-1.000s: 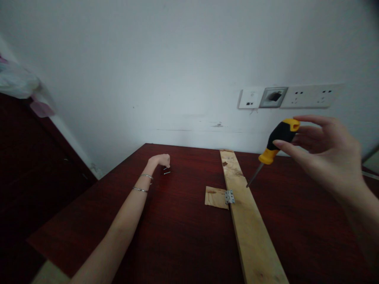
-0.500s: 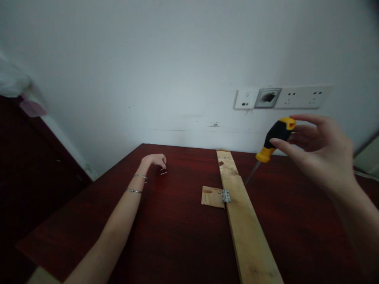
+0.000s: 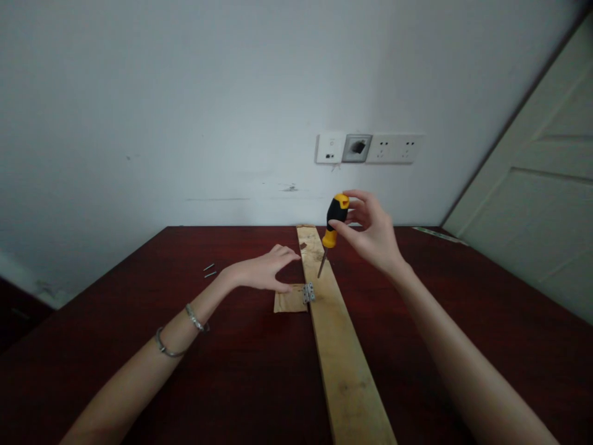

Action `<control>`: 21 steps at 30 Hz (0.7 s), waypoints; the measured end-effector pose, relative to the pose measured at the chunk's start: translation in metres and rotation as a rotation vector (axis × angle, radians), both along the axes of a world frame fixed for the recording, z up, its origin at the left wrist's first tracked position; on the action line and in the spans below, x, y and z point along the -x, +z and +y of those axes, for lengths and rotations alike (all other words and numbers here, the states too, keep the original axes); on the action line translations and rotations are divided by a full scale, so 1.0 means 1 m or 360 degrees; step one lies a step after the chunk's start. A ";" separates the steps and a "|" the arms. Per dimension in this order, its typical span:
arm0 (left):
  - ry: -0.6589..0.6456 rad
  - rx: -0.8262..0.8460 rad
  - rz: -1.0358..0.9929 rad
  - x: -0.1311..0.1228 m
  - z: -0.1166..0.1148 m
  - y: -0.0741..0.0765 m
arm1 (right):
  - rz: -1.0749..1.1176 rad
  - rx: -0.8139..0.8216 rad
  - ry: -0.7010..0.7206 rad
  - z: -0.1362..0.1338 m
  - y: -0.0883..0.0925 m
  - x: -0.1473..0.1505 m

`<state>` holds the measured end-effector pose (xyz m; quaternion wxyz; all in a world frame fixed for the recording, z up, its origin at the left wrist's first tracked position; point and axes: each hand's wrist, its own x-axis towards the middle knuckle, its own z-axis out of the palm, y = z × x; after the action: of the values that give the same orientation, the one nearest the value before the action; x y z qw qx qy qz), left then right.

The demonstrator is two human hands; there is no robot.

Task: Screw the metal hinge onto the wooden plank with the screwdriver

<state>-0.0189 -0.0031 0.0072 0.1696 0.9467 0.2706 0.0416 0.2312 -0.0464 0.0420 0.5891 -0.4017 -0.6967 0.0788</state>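
Observation:
My right hand point(image 3: 370, 228) grips a yellow-and-black screwdriver point(image 3: 336, 213) by its handle, the shaft slanting down over the long wooden board point(image 3: 345, 346). Thumb and fingers apart, my left hand point(image 3: 264, 269) hovers over or touches the small wooden block point(image 3: 290, 301); contact is not clear. Nothing shows between its fingers. A metal hinge point(image 3: 309, 292) lies across the joint of block and board, just below the screwdriver's tip. Two screws point(image 3: 210, 271) rest on the table left of my left hand.
The dark red table point(image 3: 250, 383) runs back to a white wall. Sockets point(image 3: 389, 148) are set in the wall above the board. A pale panelled door point(image 3: 546, 185) stands at the right, and a thin strip point(image 3: 440, 235) lies near the table's back right.
My left hand has left the screws, moved right to the block and spread its fingers. The screwdriver has come over the board near the hinge. The view has turned right.

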 end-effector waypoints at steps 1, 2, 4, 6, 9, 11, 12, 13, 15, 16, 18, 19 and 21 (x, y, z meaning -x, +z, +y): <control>-0.0043 -0.0002 0.0028 -0.008 -0.005 -0.007 | -0.0002 0.0001 0.0007 0.001 -0.002 0.002; -0.0080 0.0005 0.0066 -0.015 -0.009 -0.014 | -0.0005 0.0002 0.0014 0.001 -0.003 0.004; -0.0074 0.0001 0.0103 -0.024 -0.013 -0.027 | -0.0014 -0.0001 0.0017 0.002 -0.006 0.008; -0.0018 0.0018 0.0120 -0.028 -0.014 -0.037 | -0.0019 -0.0001 0.0017 0.003 -0.010 0.011; 0.0051 0.0058 0.0155 -0.029 -0.011 -0.044 | -0.0037 0.0001 0.0023 0.004 -0.013 0.015; 0.0058 0.0078 0.0190 -0.026 -0.007 -0.048 | -0.0059 -0.0004 0.0031 0.004 -0.015 0.016; 0.0056 0.0084 0.0214 -0.025 -0.005 -0.050 | -0.0068 -0.0008 0.0036 0.004 -0.015 0.016; 0.0055 0.0087 0.0238 -0.024 -0.004 -0.052 | -0.0074 -0.0013 0.0039 0.004 -0.015 0.016; 0.0060 0.0083 0.0283 -0.022 -0.001 -0.056 | -0.0080 -0.0025 0.0044 0.004 -0.014 0.016; 0.0061 0.0076 0.0297 -0.022 0.000 -0.057 | -0.0079 -0.0030 0.0045 0.004 -0.014 0.016; 0.0068 0.0064 0.0310 -0.022 0.000 -0.059 | -0.0084 -0.0033 0.0039 0.003 -0.014 0.016; 0.0071 0.0064 0.0317 -0.023 0.000 -0.060 | -0.0086 -0.0030 0.0038 0.003 -0.014 0.016; 0.0082 0.0070 0.0337 -0.023 -0.001 -0.060 | -0.0090 -0.0022 0.0035 0.004 -0.015 0.016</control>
<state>0.0043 -0.0038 -0.0526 0.1598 0.9345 0.3122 -0.0602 0.2151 -0.0428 0.0271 0.5709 -0.3920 -0.7181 0.0689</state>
